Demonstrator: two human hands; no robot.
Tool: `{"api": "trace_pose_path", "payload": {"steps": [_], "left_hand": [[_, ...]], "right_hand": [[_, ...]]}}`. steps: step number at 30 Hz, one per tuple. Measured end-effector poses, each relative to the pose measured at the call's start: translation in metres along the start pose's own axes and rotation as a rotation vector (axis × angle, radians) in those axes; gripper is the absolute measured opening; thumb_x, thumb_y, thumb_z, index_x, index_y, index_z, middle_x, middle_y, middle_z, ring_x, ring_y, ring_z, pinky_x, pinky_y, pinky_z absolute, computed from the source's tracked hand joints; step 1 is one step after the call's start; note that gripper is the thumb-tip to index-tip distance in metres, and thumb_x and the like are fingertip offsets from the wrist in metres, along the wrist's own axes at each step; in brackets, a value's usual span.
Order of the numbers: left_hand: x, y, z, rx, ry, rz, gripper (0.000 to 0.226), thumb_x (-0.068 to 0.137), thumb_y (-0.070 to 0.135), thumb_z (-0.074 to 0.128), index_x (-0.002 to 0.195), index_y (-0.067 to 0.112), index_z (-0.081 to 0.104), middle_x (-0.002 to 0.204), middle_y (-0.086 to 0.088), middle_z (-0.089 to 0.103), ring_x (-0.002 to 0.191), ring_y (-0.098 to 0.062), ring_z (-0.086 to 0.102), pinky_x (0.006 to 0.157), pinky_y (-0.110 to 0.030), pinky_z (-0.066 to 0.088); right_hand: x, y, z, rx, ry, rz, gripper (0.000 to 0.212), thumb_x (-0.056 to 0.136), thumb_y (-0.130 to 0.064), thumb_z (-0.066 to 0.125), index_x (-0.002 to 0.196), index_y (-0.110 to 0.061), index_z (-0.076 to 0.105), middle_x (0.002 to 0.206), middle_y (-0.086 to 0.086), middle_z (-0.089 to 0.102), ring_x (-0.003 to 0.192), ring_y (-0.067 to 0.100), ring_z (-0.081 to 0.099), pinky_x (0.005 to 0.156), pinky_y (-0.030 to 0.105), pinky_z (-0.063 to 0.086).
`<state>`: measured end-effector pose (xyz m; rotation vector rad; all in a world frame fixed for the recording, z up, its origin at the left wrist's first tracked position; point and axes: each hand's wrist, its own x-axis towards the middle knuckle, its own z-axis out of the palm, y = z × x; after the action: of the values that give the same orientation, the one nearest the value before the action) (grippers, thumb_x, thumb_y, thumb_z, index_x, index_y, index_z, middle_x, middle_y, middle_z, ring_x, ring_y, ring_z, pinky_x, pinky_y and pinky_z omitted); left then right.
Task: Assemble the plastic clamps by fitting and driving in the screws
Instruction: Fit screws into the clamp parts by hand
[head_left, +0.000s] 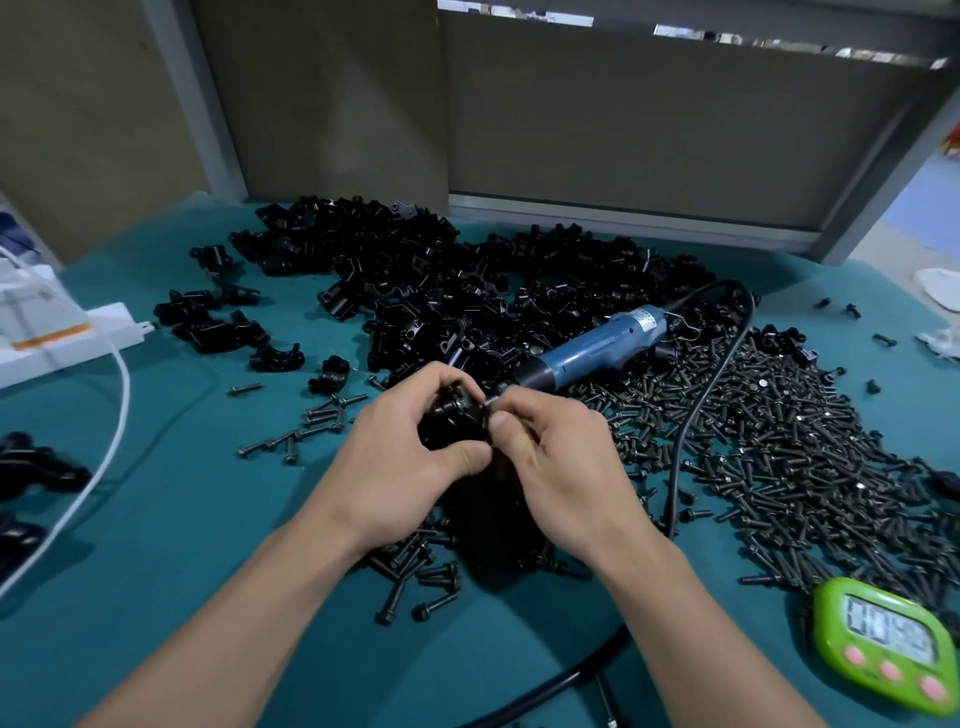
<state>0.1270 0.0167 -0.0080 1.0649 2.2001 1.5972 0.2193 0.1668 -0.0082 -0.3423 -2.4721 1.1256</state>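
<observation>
Gripping a black clamp (456, 418) over the teal table (208, 519): left hand (410, 460) curled round it, right hand (553, 457) pinching a screw (492, 402) against it, hands touching. Blue screwdriver (587, 349) just behind, clamp pile (441, 280) beyond, screw heap (779, 441) right, green timer (888, 649) near corner

**Shiny black plastic and dull metal on teal cloth**

The surface (156, 545) is covered in matt teal cloth. The screwdriver (592, 348) has a smooth blue plastic body and a glossy black collar. Behind it, the heaped clamps (415, 270) are shiny black plastic. To its right, the screws (779, 441) are dark metal with a dull sheen. Just before its tip, the left hand (400, 457) grips a glossy clamp (457, 415) and the right hand (556, 457) pinches a glinting screw (491, 401). Nearer than the screwdriver, a timer (888, 649) is glossy green plastic.
</observation>
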Motion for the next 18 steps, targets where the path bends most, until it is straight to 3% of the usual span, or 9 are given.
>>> {"api": "trace_pose_path", "payload": {"steps": [4, 8, 10, 12, 14, 16, 18], "left_hand": [[0.0, -0.003, 0.001, 0.043, 0.04, 0.003, 0.038, 0.084, 0.019, 0.083, 0.105, 0.041, 0.06, 0.091, 0.016, 0.071, 0.081, -0.009, 0.068, 0.065, -0.016, 0.051], [0.003, -0.017, -0.006, 0.057, 0.185, -0.107, 0.038, 0.088, 0.025, 0.081, 0.108, 0.047, 0.057, 0.093, 0.011, 0.071, 0.064, -0.013, 0.064, 0.054, -0.019, 0.053], [0.005, -0.022, -0.008, 0.062, 0.234, -0.137, 0.039, 0.09, 0.023, 0.08, 0.106, 0.05, 0.056, 0.084, 0.009, 0.07, 0.059, -0.004, 0.062, 0.049, -0.016, 0.05], [0.006, -0.023, -0.009, 0.068, 0.242, -0.144, 0.04, 0.091, 0.018, 0.079, 0.102, 0.049, 0.056, 0.074, 0.018, 0.062, 0.052, 0.012, 0.054, 0.048, -0.008, 0.045], [0.007, -0.023, -0.009, 0.088, 0.207, -0.162, 0.04, 0.093, 0.016, 0.077, 0.1, 0.049, 0.054, 0.075, 0.013, 0.063, 0.043, 0.002, 0.051, 0.042, -0.015, 0.045], [0.008, -0.022, -0.008, 0.13, 0.168, -0.185, 0.038, 0.094, 0.018, 0.076, 0.102, 0.047, 0.053, 0.077, 0.007, 0.067, 0.045, -0.013, 0.055, 0.039, -0.024, 0.046], [0.009, -0.022, -0.007, 0.159, 0.139, -0.188, 0.036, 0.094, 0.02, 0.075, 0.104, 0.045, 0.052, 0.079, 0.008, 0.066, 0.048, -0.009, 0.058, 0.039, -0.023, 0.046]], "right_hand": [[0.001, 0.0, 0.002, -0.025, 0.104, 0.142, 0.056, 0.105, -0.053, 0.045, 0.067, -0.013, 0.058, 0.052, -0.003, 0.054, 0.044, 0.01, 0.043, 0.046, 0.028, 0.036], [0.018, 0.012, -0.026, -0.097, 0.336, 0.429, 0.046, 0.102, -0.052, 0.054, 0.072, -0.018, 0.068, 0.053, -0.007, 0.065, 0.041, 0.007, 0.053, 0.042, 0.022, 0.038], [0.033, 0.017, -0.036, -0.129, 0.304, 0.537, 0.052, 0.1, -0.056, 0.054, 0.078, -0.013, 0.073, 0.057, -0.002, 0.071, 0.053, 0.013, 0.066, 0.046, 0.022, 0.04], [0.049, 0.019, -0.037, -0.102, 0.231, 0.615, 0.059, 0.098, -0.061, 0.054, 0.078, -0.01, 0.075, 0.056, 0.001, 0.072, 0.054, 0.017, 0.069, 0.052, 0.025, 0.048], [0.064, 0.02, -0.035, -0.108, 0.174, 0.675, 0.063, 0.096, -0.066, 0.053, 0.078, -0.009, 0.073, 0.056, 0.003, 0.072, 0.043, 0.015, 0.064, 0.056, 0.03, 0.049], [0.079, 0.021, -0.035, -0.045, 0.146, 0.748, 0.064, 0.096, -0.068, 0.053, 0.091, -0.006, 0.066, 0.059, 0.007, 0.073, 0.035, 0.014, 0.057, 0.051, 0.028, 0.044], [0.091, 0.019, -0.033, 0.075, 0.142, 0.841, 0.061, 0.095, -0.066, 0.058, 0.109, -0.007, 0.057, 0.069, 0.01, 0.076, 0.034, 0.015, 0.056, 0.043, 0.022, 0.041]]}}
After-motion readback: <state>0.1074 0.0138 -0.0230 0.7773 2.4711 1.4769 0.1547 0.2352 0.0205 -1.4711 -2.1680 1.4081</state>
